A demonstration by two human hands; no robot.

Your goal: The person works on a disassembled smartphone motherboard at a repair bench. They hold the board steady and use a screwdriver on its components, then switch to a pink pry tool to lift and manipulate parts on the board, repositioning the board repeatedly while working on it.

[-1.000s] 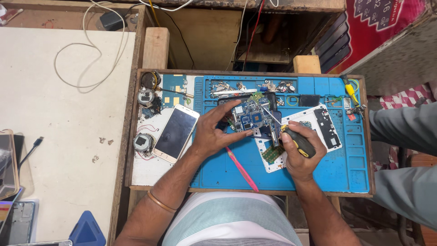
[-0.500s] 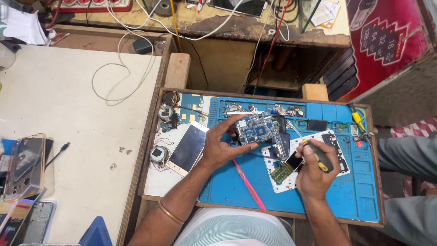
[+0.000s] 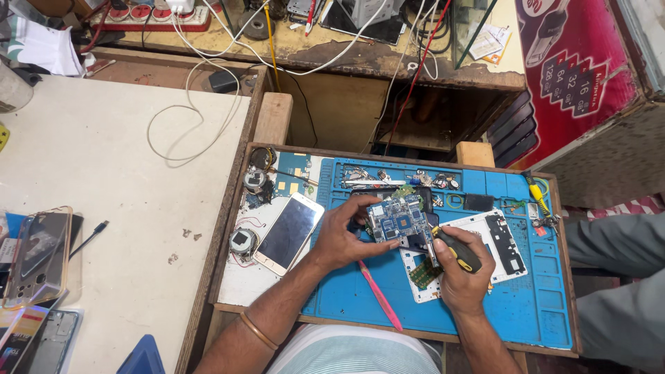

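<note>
Disassembly step in hand, judging by the layout: screw work on a blue circuit board [image 3: 400, 220] lying on a blue repair mat [image 3: 526, 312] inside a wooden tray [image 3: 228, 208]. Left hand [image 3: 343, 239] spread flat beside the board, fingertips pressed on its left edge, steadying rather than gripping, nothing enclosed. Right hand [image 3: 463, 280] clamped around a black-and-yellow screwdriver [image 3: 457, 249], tip angled toward the board's lower right corner; whether seated in a screw, too small to tell. Just under and right of the board, a white back cover [image 3: 502, 242] with a small green board [image 3: 422, 273] at its lower left. Near the left wrist, a white-framed phone [image 3: 287, 232] face up on the tray's bare white part, and a pink plastic pry tool [image 3: 379, 294] lying diagonally on the mat between the forearms. Small loose parts [image 3: 429, 181] in the mat's top compartments. Next move likely calling for firm downward pressure on the board, driver kept upright on the screw head, and a slow turn to avoid slipping across the components.
</note>
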